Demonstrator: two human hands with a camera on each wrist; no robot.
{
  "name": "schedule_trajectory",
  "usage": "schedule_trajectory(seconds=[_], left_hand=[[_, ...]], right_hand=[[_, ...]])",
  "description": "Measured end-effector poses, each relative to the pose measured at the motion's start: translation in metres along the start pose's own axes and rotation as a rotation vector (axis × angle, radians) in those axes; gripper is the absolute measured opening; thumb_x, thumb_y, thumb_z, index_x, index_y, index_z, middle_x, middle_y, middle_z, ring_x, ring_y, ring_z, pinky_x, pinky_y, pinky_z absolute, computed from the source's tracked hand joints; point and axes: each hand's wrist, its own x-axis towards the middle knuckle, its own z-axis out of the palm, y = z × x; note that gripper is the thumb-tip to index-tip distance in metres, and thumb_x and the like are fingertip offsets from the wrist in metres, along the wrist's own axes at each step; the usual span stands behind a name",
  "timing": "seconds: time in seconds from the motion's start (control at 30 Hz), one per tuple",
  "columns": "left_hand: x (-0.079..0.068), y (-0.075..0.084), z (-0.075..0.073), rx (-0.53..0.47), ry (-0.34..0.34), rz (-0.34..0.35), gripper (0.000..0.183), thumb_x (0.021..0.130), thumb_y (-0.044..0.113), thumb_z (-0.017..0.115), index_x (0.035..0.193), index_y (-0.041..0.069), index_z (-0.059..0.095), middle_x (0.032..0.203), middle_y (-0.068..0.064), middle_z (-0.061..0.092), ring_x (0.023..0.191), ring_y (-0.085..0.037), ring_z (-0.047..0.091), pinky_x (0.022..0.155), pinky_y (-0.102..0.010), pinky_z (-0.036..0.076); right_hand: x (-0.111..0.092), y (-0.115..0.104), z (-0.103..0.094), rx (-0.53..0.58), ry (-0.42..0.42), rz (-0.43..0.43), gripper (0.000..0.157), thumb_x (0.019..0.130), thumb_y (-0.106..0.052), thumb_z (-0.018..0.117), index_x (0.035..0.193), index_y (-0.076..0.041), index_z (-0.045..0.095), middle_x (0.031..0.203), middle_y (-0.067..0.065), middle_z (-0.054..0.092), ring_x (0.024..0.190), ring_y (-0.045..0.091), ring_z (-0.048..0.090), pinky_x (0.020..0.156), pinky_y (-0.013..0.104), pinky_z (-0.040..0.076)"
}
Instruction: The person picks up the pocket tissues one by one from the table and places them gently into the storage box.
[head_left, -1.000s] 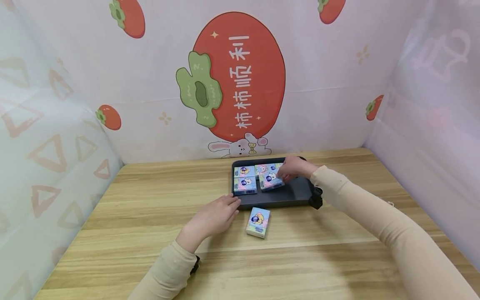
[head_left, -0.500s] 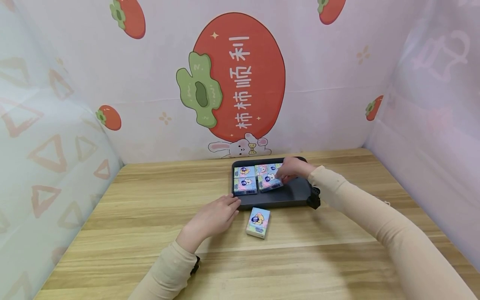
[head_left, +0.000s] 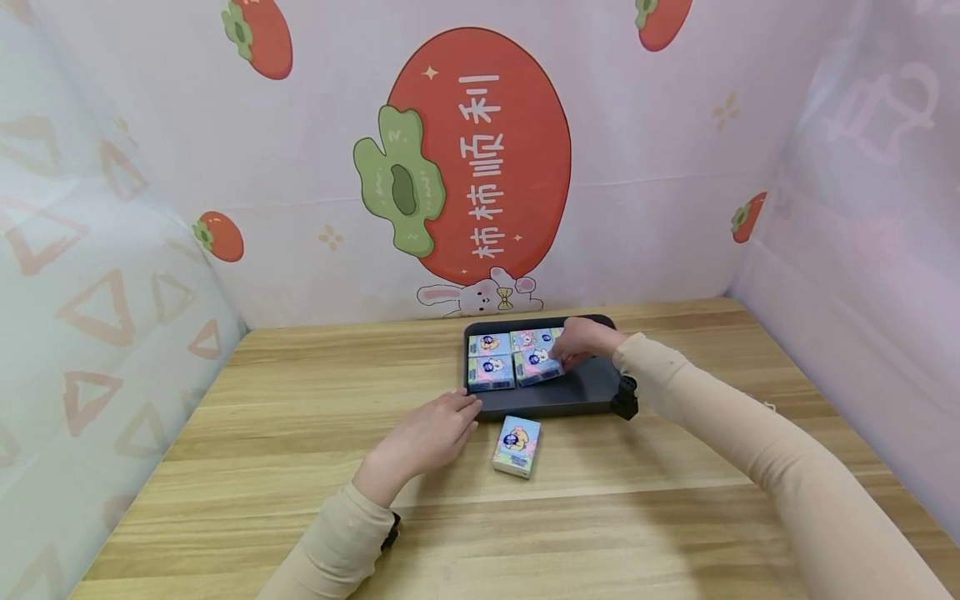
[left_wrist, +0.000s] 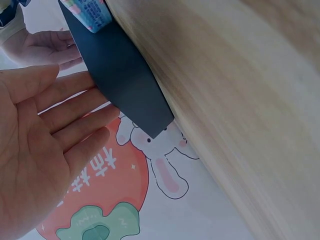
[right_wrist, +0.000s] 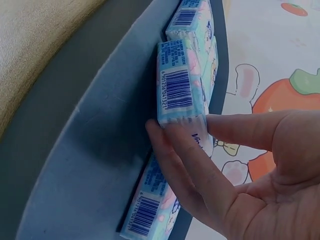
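Note:
In the head view my right hand [head_left: 588,340] reaches into a dark tray [head_left: 592,387] and pinches the right end of a tissue pack [head_left: 534,368]. This pack sits slightly askew in the front row. From the right wrist, thumb and fingers of the hand [right_wrist: 250,185] grip the short end of the pack [right_wrist: 177,90], its barcode side showing. My left hand [head_left: 429,429] has its fingertips at the tray's front left corner. Seen from the left wrist, that hand [left_wrist: 45,135] has extended fingers against the tray's outer wall [left_wrist: 122,75].
Further tissue packs lie in the tray: one front left [head_left: 491,375], one back left [head_left: 489,343] and one back right [head_left: 525,338]. Another tissue pack [head_left: 516,446] lies on the wooden table [head_left: 300,400] before the tray. A printed cloth [head_left: 300,150] hangs behind.
My right hand has moved slightly left, bringing the pinched tissue pack closer to the front left pack. The left hand has stayed at the tray corner.

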Motion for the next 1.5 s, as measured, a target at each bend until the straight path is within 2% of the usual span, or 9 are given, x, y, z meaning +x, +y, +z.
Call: schedule_trajectory(seconds=[0.27, 0.4, 0.6, 0.93, 1.23, 1.5], left_hand=[[0.000, 0.000, 0.001, 0.000, -0.003, 0.000, 0.039, 0.100, 0.025, 0.046, 0.132, 0.003, 0.056, 0.137, -0.012, 0.054, 0.130, -0.027, 0.047, 0.110, -0.041, 0.040], [-0.001, 0.001, 0.001, -0.003, -0.007, 0.000, 0.039, 0.100, 0.025, 0.046, 0.131, 0.003, 0.056, 0.137, -0.012, 0.054, 0.131, -0.028, 0.047, 0.110, -0.042, 0.040], [-0.001, 0.001, 0.000, -0.003, -0.010, -0.003, 0.039, 0.100, 0.025, 0.046, 0.132, 0.003, 0.055, 0.137, -0.013, 0.054, 0.131, -0.028, 0.047, 0.110, -0.042, 0.039], [-0.001, 0.001, 0.000, -0.007, 0.005, 0.009, 0.038, 0.100, 0.023, 0.047, 0.131, 0.002, 0.056, 0.136, -0.014, 0.054, 0.131, -0.028, 0.047, 0.110, -0.041, 0.040], [-0.001, 0.001, 0.000, -0.003, 0.011, 0.008, 0.038, 0.100, 0.022, 0.048, 0.130, 0.002, 0.056, 0.136, -0.013, 0.055, 0.130, -0.028, 0.048, 0.109, -0.041, 0.040], [-0.001, 0.001, 0.000, -0.003, 0.003, -0.001, 0.038, 0.100, 0.024, 0.047, 0.131, 0.003, 0.056, 0.136, -0.013, 0.054, 0.130, -0.028, 0.047, 0.110, -0.042, 0.040]], right_hand=[[0.007, 0.000, 0.002, -0.013, -0.020, 0.029, 0.039, 0.090, -0.017, 0.064, 0.118, 0.008, 0.053, 0.093, 0.014, 0.064, 0.075, 0.019, 0.068, 0.086, 0.035, 0.057], [0.010, 0.000, 0.003, -0.014, -0.028, 0.039, 0.036, 0.090, -0.016, 0.064, 0.115, 0.008, 0.056, 0.091, 0.013, 0.065, 0.072, 0.017, 0.068, 0.084, 0.033, 0.058], [0.009, -0.003, 0.002, -0.033, -0.040, 0.032, 0.029, 0.090, -0.016, 0.064, 0.107, 0.007, 0.059, 0.084, 0.012, 0.065, 0.068, 0.016, 0.068, 0.073, 0.027, 0.059], [0.006, -0.004, 0.006, -0.060, -0.004, 0.038, 0.031, 0.091, -0.017, 0.064, 0.110, 0.007, 0.061, 0.085, 0.012, 0.066, 0.076, 0.021, 0.069, 0.084, 0.033, 0.058], [0.004, -0.006, 0.008, -0.074, 0.002, 0.046, 0.030, 0.091, -0.018, 0.063, 0.108, 0.006, 0.062, 0.083, 0.011, 0.067, 0.076, 0.022, 0.070, 0.083, 0.033, 0.058], [0.008, -0.006, 0.008, -0.074, 0.010, 0.047, 0.026, 0.090, -0.016, 0.065, 0.103, 0.006, 0.063, 0.083, 0.013, 0.069, 0.073, 0.019, 0.071, 0.075, 0.029, 0.059]])
